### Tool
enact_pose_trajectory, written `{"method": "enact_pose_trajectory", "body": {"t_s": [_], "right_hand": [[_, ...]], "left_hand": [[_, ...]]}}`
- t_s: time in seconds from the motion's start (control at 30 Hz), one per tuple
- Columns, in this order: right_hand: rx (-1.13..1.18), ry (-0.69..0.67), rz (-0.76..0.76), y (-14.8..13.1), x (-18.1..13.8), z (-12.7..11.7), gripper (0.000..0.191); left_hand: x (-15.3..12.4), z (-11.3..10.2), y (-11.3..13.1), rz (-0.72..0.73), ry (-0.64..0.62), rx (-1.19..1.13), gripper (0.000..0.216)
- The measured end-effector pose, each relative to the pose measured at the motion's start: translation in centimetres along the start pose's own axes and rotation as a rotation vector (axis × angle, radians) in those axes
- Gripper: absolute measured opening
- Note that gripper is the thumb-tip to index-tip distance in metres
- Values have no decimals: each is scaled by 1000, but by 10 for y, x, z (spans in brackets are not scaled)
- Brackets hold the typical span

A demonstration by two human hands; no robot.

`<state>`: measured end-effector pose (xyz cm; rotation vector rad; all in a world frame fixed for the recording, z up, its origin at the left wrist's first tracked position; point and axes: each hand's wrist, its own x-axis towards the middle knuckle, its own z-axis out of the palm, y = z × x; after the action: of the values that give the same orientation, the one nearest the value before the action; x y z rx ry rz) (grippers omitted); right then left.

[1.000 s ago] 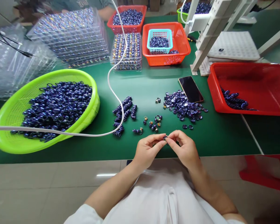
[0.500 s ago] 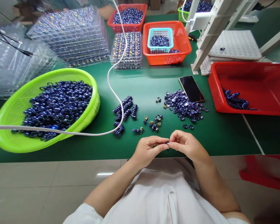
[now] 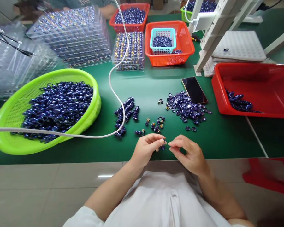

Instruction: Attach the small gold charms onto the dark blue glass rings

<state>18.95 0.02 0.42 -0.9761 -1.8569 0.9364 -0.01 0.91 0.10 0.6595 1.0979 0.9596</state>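
Note:
My left hand pinches a small shiny dark-blue ring-shaped piece between thumb and fingers, just above the table's near edge. Fingertips hide part of it. Close by on the right is my right hand, its thumb and forefinger slightly apart with nothing visible between them. Beyond the hands lie a few loose blue pieces with gold-coloured parts. Stacked rows of blue rings rest to their left. A heap of small blue round caps spreads on the right, against a phone.
A lime-green basket full of blue rings stands left, crossed by a white cable. Behind are stacked clear trays and an orange basket. A red bin and white metal post stand right. Another person's arm shows at the back.
My hands have drawn apart. The left has shifted left with the blue ring-shaped piece, while the right thumb and forefinger have come off it and parted slightly.

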Motion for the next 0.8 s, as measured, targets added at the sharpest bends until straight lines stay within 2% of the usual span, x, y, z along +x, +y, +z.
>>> {"method": "enact_pose_trajectory", "body": {"t_s": [0.07,0.13,0.23,0.37,0.67,0.73,0.8], "right_hand": [[-92,-21,-141,0,0,3,30],[-215,-36,-215,0,0,8,33],[-350,-8,-227,1,0,16,28],[-409,26,-236,4,1,22,26],[-277,5,-288,6,1,24,39],[-183,30,-233,1,1,23,38],[-35,63,-106,-3,0,20,33]], "left_hand": [[1,1,0,-28,5,-22,15],[1,4,0,-60,12,-68,17],[1,7,3,-114,26,-173,22],[1,8,6,-159,26,-292,24],[0,4,5,-182,-3,-346,24],[-1,4,3,-167,-3,-320,24],[-2,5,1,-127,5,-277,23]]}}
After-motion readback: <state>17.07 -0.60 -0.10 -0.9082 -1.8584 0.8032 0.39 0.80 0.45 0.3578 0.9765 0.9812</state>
